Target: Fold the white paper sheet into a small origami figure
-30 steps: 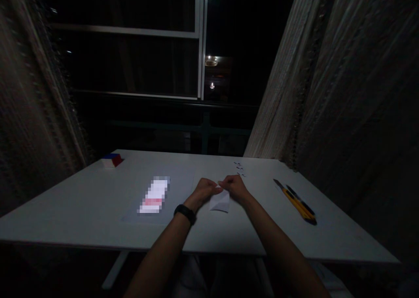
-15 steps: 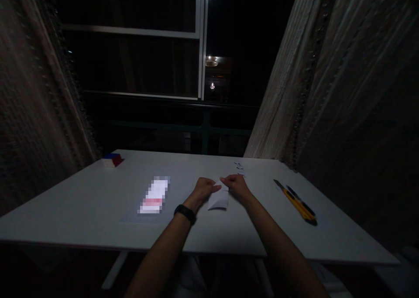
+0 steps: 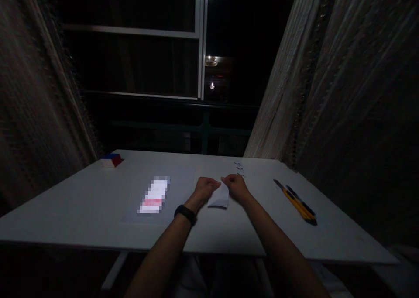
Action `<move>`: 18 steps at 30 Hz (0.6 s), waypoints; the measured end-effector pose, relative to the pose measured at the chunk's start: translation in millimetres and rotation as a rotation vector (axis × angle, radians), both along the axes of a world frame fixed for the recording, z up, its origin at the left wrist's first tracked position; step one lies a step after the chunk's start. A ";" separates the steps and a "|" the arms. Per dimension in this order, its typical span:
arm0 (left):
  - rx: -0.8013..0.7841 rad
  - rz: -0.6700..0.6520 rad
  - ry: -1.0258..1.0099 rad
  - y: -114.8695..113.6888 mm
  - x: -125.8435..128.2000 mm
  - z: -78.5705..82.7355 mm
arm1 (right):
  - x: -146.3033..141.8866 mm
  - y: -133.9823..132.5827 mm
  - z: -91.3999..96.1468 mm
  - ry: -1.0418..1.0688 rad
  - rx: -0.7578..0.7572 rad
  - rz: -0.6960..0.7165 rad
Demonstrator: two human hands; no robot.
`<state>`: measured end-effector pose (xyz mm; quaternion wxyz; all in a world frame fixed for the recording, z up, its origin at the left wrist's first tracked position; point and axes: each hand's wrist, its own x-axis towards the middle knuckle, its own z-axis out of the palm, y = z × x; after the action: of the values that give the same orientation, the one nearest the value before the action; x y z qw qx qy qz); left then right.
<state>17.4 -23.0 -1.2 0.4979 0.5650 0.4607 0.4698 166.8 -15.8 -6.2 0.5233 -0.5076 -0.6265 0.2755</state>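
Observation:
A small folded piece of white paper [image 3: 219, 198] is held just above the white table [image 3: 81, 210], near its middle. My left hand [image 3: 205, 188] pinches the paper's upper left edge, with a dark watch on that wrist. My right hand [image 3: 236, 186] pinches the upper right edge, fingers curled. The two hands nearly touch over the paper's top.
A lit, blurred-out rectangle [image 3: 153, 195] lies on a grey sheet to the left. A red, white and blue block [image 3: 111, 159] sits at the far left corner. Yellow-and-black cutters or pens [image 3: 296, 200] lie at the right. Small scraps [image 3: 238, 167] lie beyond the hands. Curtains hang on both sides.
The paper has shifted slightly between my fingers and now hangs tilted, narrower than before. Both hands stay in nearly the same spot.

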 end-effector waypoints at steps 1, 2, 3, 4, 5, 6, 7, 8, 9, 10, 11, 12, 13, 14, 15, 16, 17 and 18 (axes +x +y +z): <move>0.006 0.008 -0.009 0.4 0.6 -0.7 | 0.0 0.0 0.1 -0.039 0.017 -0.026; 0.016 0.018 -0.018 0.9 1.0 -1.2 | 0.1 0.0 0.5 -0.070 0.031 -0.047; 0.029 0.027 -0.023 1.4 1.0 -1.3 | 0.5 0.0 1.0 -0.092 0.037 -0.060; 0.041 0.039 -0.029 1.8 0.6 -1.1 | 1.1 0.0 1.5 -0.103 0.036 -0.062; 0.049 0.049 -0.035 2.1 0.0 -0.7 | 1.9 0.1 1.7 -0.101 0.027 -0.055; 0.051 0.055 -0.044 2.2 -0.8 0.0 | 2.8 0.4 1.6 -0.087 0.014 -0.042; 0.048 0.056 -0.053 2.3 -1.6 0.7 | 3.7 0.8 1.2 -0.065 0.001 -0.023; 0.045 0.057 -0.064 2.3 -2.4 1.3 | 4.6 1.3 0.6 -0.040 -0.011 -0.003; 0.041 0.058 -0.076 2.3 -3.0 1.8 | 5.5 2.0 -0.3 -0.017 -0.021 0.013; 0.037 0.055 -0.085 2.4 -3.3 2.0 | 6.1 2.7 -1.2 0.001 -0.027 0.024; 0.033 0.052 -0.094 2.5 -3.5 1.9 | 6.6 3.4 -2.1 0.010 -0.028 0.030; 0.029 0.050 -0.103 2.7 -3.4 1.6 | 6.9 4.0 -2.8 0.013 -0.028 0.031; 0.024 0.046 -0.109 3.1 -3.3 1.1 | 7.0 4.5 -3.2 0.013 -0.028 0.031; 0.019 0.043 -0.115 3.6 -3.1 0.5 | 7.0 4.7 -3.3 0.014 -0.029 0.031; 0.017 0.045 -0.119 4.1 -2.9 -0.1 | 6.9 4.8 -3.1 0.015 -0.030 0.037; 0.019 0.049 -0.124 4.7 -2.9 -0.5 | 6.7 4.7 -2.6 0.017 -0.036 0.046; 0.022 0.056 -0.127 5.3 -2.9 -0.8 | 6.6 4.4 -2.0 0.019 -0.044 0.056; 0.026 0.063 -0.129 5.8 -3.0 -0.8 | 6.4 4.1 -1.2 0.019 -0.051 0.064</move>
<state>14.4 -17.3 -2.0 0.5038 0.5254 0.4391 0.5266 173.2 -11.8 -7.5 0.5071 -0.4977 -0.6304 0.3128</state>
